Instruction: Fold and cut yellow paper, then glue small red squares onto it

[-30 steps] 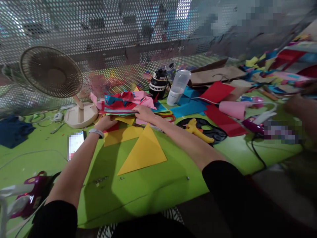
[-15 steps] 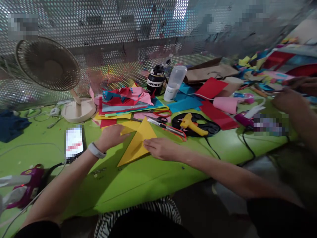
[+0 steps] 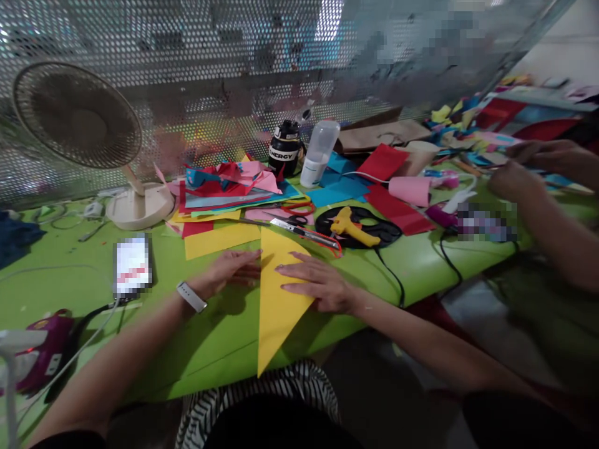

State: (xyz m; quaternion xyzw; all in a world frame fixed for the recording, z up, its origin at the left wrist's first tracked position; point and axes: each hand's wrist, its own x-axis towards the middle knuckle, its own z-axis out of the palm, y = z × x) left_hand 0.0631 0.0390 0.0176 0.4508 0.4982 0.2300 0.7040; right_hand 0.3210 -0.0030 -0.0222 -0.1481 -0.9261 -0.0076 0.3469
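A folded yellow paper triangle [image 3: 278, 312] lies at the front of the green table, its long point toward me and slightly over the front edge. My right hand [image 3: 322, 284] rests on its right side with fingers spread; the thumb is hidden. At the left edge of the triangle, my left hand [image 3: 231, 271] has its fingers stretched out, the tips touching or very close to the paper. Just behind the left hand lies a separate yellow paper strip [image 3: 219, 241]. A box cutter [image 3: 306, 232] and scissors [image 3: 294, 217] lie beyond the triangle.
A yellow glue gun [image 3: 353, 227] sits on a black holder, its cord trailing forward. A paper stack [image 3: 219, 202], black bottle [image 3: 284, 149], fan [image 3: 79, 118] and phone [image 3: 133, 265] stand or lie around. At right, another person's hands [image 3: 519, 178] work near paper scraps.
The yellow triangle has turned, its point swinging toward me. My left hand has come off the yellow strip to the triangle's edge, and my right hand's fingers have spread.
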